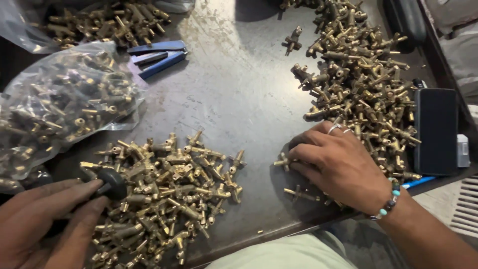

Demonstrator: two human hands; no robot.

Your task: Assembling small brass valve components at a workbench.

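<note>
My left hand (42, 219) rests at the lower left, its fingertips on a black round-headed tool (113, 182) that lies against a heap of brass fittings (169, 194). My right hand (338, 162), with rings and a beaded bracelet, lies palm down at the near edge of a second, larger brass heap (363, 84). Its fingertips touch a single brass fitting (283, 161); whether they grip it I cannot tell. Two more loose fittings (298, 192) lie just below that hand.
A clear plastic bag of fittings (64, 104) lies at the left, another bag (104, 22) behind it. Blue-handled pliers (157, 57) lie at the back. A black phone (436, 129) sits at the right by the grey metal table's (239, 99) edge.
</note>
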